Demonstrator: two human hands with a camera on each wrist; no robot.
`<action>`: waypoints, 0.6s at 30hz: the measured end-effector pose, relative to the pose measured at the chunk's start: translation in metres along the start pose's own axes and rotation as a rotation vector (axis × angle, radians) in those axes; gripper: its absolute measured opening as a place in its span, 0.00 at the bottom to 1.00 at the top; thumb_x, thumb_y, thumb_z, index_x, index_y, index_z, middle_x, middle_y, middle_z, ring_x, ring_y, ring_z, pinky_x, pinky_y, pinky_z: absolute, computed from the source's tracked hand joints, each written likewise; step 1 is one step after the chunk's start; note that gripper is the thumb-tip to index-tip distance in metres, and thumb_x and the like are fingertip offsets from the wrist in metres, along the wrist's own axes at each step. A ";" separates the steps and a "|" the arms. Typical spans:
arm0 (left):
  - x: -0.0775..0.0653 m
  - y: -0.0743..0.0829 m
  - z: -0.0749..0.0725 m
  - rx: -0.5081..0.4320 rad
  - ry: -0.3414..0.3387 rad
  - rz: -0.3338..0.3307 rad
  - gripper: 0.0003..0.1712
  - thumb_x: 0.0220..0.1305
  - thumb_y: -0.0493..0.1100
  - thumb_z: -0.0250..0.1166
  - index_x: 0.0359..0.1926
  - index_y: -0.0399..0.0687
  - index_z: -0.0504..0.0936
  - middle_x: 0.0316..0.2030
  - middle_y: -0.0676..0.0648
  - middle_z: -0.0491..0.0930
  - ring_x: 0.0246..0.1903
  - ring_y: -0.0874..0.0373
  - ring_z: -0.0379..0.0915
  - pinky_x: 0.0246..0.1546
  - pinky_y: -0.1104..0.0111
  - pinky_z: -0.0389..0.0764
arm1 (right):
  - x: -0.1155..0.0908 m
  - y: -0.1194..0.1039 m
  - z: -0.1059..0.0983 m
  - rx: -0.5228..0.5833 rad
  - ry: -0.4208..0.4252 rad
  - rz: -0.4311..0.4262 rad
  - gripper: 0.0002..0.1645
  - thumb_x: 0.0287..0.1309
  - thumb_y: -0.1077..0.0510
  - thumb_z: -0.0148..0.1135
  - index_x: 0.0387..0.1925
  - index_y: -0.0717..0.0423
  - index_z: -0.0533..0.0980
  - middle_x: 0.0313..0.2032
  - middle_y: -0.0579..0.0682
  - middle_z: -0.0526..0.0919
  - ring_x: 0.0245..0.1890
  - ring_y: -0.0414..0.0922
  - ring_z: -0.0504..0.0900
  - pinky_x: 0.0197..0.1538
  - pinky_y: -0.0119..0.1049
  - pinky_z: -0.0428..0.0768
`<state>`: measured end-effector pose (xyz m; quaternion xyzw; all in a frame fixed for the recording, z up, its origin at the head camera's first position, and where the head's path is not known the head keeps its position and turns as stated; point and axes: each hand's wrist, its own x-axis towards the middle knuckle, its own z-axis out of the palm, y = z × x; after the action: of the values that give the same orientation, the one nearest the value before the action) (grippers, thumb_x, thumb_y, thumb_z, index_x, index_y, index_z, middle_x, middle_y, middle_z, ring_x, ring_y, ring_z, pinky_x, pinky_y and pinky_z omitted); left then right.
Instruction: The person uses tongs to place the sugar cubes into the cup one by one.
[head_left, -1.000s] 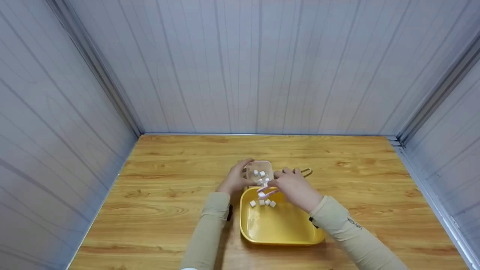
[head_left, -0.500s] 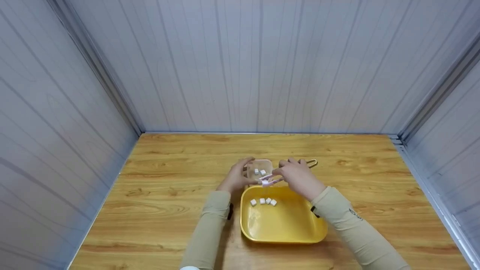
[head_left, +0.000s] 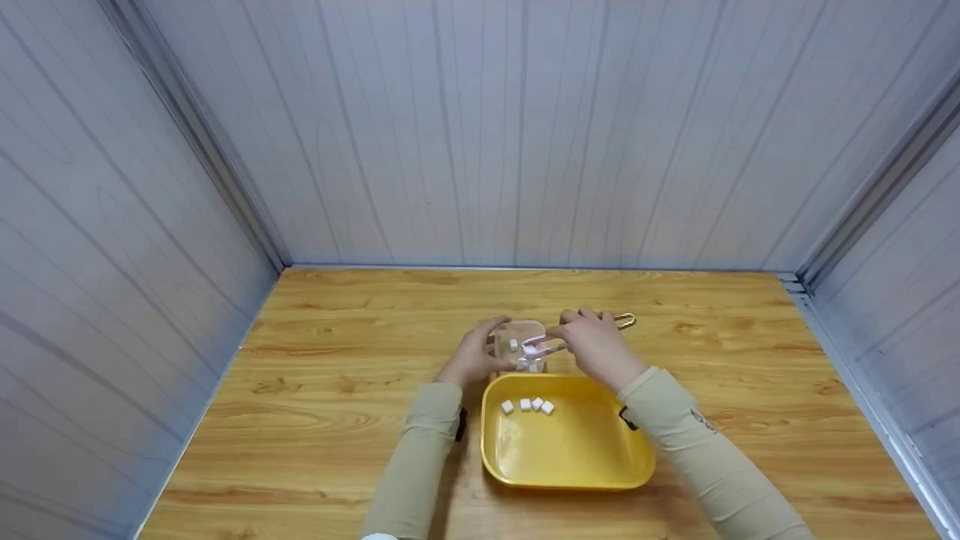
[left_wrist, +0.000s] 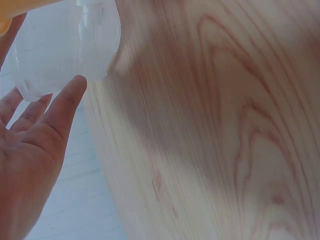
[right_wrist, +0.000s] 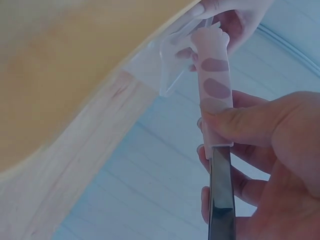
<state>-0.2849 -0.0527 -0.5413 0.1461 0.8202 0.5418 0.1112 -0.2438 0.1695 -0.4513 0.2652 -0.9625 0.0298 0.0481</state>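
My left hand grips a small clear plastic container at its left side, thumb near and fingers behind. Several white cubes lie in it. In my right hand I hold tongs with a metal handle and pink tips, seen closely as pink, spotted tongs in the right wrist view. The tips reach into or over the container, by a white cube; whether they pinch it I cannot tell. In the left wrist view, fingers touch the container wall.
A yellow tub stands just in front of the container, with several white cubes near its back left. Both rest on a wood-grain table. Pale panel walls rise at the back and sides.
My right hand has moved the tongs away from me, from over the yellow tub's back rim to the clear container. The left hand stays on the container.
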 end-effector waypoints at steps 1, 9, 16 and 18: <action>-0.001 0.000 0.000 -0.005 0.001 0.001 0.49 0.46 0.34 0.77 0.69 0.48 0.64 0.66 0.40 0.62 0.62 0.41 0.62 0.57 0.61 0.74 | 0.001 0.001 0.001 0.004 0.000 0.003 0.23 0.54 0.69 0.66 0.49 0.43 0.83 0.41 0.50 0.79 0.42 0.53 0.73 0.42 0.55 0.74; -0.002 0.001 0.000 -0.004 -0.004 -0.009 0.48 0.48 0.34 0.76 0.69 0.50 0.64 0.67 0.41 0.61 0.63 0.41 0.61 0.58 0.61 0.73 | 0.003 0.006 0.012 0.033 -0.013 0.047 0.25 0.55 0.71 0.64 0.51 0.45 0.82 0.43 0.51 0.78 0.44 0.54 0.73 0.47 0.61 0.72; -0.003 0.001 -0.001 0.002 -0.004 0.002 0.47 0.48 0.33 0.76 0.69 0.51 0.64 0.67 0.42 0.62 0.63 0.41 0.62 0.57 0.61 0.74 | 0.005 0.008 0.018 0.026 -0.002 0.048 0.25 0.54 0.71 0.65 0.51 0.45 0.82 0.43 0.51 0.79 0.44 0.55 0.73 0.47 0.63 0.72; -0.003 0.002 -0.002 0.014 -0.002 0.016 0.47 0.48 0.33 0.75 0.69 0.49 0.64 0.66 0.41 0.62 0.62 0.41 0.63 0.57 0.61 0.74 | 0.005 0.008 0.019 0.021 0.005 0.043 0.26 0.53 0.72 0.65 0.50 0.45 0.82 0.43 0.51 0.79 0.44 0.55 0.73 0.47 0.64 0.72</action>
<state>-0.2828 -0.0544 -0.5392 0.1541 0.8226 0.5368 0.1068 -0.2537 0.1719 -0.4700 0.2450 -0.9675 0.0413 0.0471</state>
